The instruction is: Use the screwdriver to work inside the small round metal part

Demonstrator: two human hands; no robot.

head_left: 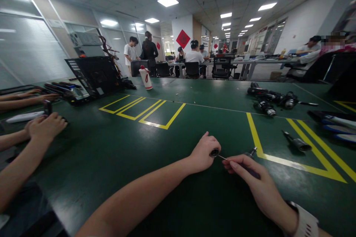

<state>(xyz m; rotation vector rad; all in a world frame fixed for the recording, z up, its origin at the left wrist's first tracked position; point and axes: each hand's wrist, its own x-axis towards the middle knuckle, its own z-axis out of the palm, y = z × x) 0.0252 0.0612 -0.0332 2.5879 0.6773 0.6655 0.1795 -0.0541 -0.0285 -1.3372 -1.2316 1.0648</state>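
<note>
My left hand [204, 152] is curled into a fist around a small dark round part [214, 152] near the middle of the green table [116, 148]. My right hand [250, 177] is closed around a dark-handled tool [249, 168] whose thin metal shaft [221, 157] points into that round part. A small metal-tipped piece [252, 152] lies just beyond my right fingers. The two hands sit close together, almost touching.
A dark cylindrical part [297, 143] lies inside yellow tape lines at right, several black parts [274, 100] farther back. A white bottle [146, 77] and a black laptop [93, 76] stand at the back left. Another person's hands [46, 126] rest at left. People sit at distant desks.
</note>
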